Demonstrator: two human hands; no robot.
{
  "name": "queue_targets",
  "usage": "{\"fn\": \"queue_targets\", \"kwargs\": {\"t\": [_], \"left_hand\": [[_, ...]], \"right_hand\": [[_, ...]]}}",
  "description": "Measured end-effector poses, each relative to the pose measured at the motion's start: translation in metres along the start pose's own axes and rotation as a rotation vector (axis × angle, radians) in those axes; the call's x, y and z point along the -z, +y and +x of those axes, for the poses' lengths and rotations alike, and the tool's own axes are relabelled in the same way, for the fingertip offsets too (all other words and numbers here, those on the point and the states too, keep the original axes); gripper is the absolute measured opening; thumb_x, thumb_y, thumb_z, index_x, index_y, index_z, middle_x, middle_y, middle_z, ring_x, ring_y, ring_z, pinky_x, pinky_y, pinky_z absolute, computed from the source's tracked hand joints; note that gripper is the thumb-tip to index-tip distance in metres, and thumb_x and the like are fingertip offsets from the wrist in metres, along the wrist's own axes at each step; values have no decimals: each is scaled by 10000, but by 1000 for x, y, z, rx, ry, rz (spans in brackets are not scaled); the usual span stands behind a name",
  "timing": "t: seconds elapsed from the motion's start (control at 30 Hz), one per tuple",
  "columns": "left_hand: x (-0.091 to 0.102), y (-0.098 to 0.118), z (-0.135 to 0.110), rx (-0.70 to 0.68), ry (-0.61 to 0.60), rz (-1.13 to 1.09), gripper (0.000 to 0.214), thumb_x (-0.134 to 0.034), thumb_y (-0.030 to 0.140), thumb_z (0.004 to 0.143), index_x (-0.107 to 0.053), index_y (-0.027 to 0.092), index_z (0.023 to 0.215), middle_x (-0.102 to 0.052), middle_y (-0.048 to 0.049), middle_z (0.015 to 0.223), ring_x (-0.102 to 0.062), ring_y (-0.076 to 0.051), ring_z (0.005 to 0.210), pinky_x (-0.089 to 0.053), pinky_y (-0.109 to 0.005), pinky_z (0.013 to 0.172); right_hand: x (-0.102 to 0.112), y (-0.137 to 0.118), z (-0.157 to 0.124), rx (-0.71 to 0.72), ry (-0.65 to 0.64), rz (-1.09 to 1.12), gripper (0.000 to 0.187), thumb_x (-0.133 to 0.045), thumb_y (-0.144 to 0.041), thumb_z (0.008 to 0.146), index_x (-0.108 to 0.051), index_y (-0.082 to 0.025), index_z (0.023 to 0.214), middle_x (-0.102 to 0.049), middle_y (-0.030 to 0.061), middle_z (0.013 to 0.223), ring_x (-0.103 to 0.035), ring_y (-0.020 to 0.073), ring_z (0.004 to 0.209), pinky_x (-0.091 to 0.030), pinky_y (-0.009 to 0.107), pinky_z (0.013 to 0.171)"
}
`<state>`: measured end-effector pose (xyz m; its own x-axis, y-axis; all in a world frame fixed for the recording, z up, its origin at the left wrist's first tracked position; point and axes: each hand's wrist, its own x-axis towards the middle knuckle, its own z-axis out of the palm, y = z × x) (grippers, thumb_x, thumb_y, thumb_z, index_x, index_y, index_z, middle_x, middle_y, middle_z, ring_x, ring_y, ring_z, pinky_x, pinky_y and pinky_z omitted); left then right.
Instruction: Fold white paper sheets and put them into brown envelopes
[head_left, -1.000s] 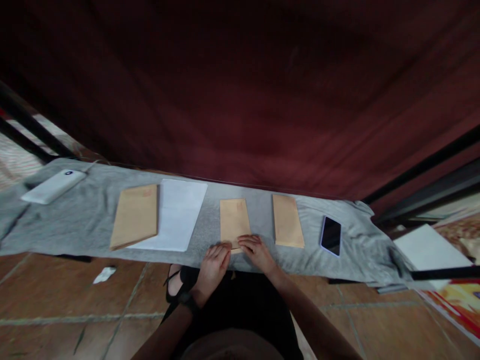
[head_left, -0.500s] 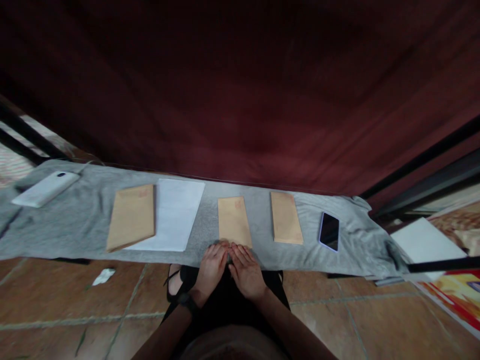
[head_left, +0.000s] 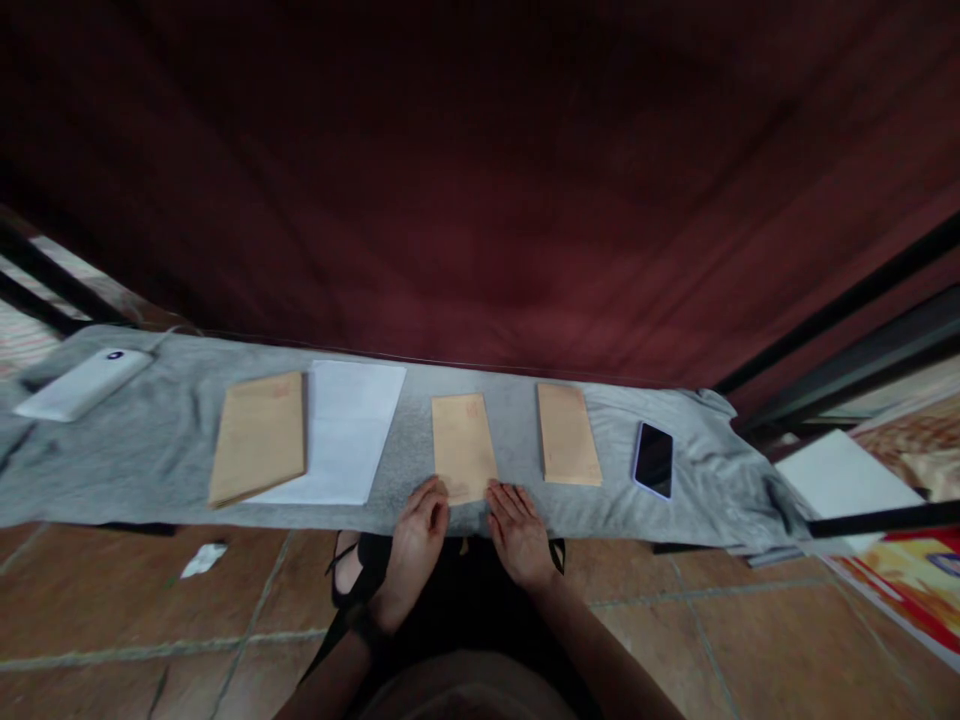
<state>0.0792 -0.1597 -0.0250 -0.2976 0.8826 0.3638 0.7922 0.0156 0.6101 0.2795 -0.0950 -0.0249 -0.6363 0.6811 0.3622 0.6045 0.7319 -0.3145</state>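
A brown paper envelope [head_left: 463, 445] with a faint reddish print near its far right corner lies flat in front of me. My left hand [head_left: 418, 535] has its fingers curled together at the envelope's near left corner and seems to pinch it. At the near right corner rests my right hand [head_left: 520, 532], fingers stretched out and lying flat, their tips touching the edge. To the right lies a stack of similar brown envelopes [head_left: 570, 435]. Larger brown envelopes [head_left: 257, 440] are piled on the left, partly over white paper sheets [head_left: 356, 425].
Grey cloth [head_left: 517, 400] covers the narrow bench. A phone with a purple edge [head_left: 654, 460] lies at the right, and a white device with a cable [head_left: 84, 385] at the far left. Dark red fabric [head_left: 480, 230] hangs behind. A white scrap [head_left: 204, 559] is on the tiled floor.
My hands have moved apart from the middle of the envelope's near edge to its two near corners. That edge is now uncovered. The view has shifted slightly.
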Motion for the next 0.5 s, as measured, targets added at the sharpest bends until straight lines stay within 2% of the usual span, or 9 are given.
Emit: {"fn": "queue_targets", "kwargs": {"t": [0.1, 0.23, 0.33, 0.43, 0.5], "left_hand": [[-3, 4, 9, 89, -13, -21, 173, -525, 170, 886, -635, 198, 1016, -682, -95, 1107, -641, -256, 1086, -530, -451, 989], [-4, 14, 21, 202, -28, 9, 419, -589, 144, 813, -561, 160, 1231, -646, -117, 1125, -617, -287, 1081, -520, -481, 976], [-3, 18, 29, 288, -24, -10, 567, -657, 178, 772, -499, 128, 1315, -633, -126, 1101, -607, -310, 1097, -512, -494, 967], [0, 18, 37, 378, -26, -105, 664, -684, 173, 735, -463, 152, 1361, -641, -72, 994, -638, -291, 1023, -522, -460, 914], [1, 17, 43, 480, -48, -256, 729, -677, 155, 718, -422, 161, 1400, -639, -14, 856, -666, -252, 870, -535, -406, 815]], "right_hand": [[-4, -7, 2, -30, 37, -7, 401, -446, -225, 1025, -579, -182, 1401, -593, 74, 1432, -545, 228, 1330, -311, 462, 1219], [-6, -12, 6, -49, 58, -22, 373, -453, -219, 1016, -621, -171, 1345, -626, 79, 1394, -559, 228, 1303, -314, 454, 1213], [-7, -14, 10, -64, 59, -45, 361, -469, -214, 1005, -633, -165, 1322, -651, 90, 1356, -571, 236, 1275, -344, 451, 1189], [-8, -18, 15, -90, 54, -74, 331, -492, -200, 989, -659, -158, 1271, -678, 105, 1301, -589, 248, 1234, -371, 445, 1162], [-9, -23, 18, -117, 54, -94, 296, -522, -199, 975, -677, -156, 1223, -692, 111, 1258, -600, 256, 1203, -387, 441, 1141]]}}
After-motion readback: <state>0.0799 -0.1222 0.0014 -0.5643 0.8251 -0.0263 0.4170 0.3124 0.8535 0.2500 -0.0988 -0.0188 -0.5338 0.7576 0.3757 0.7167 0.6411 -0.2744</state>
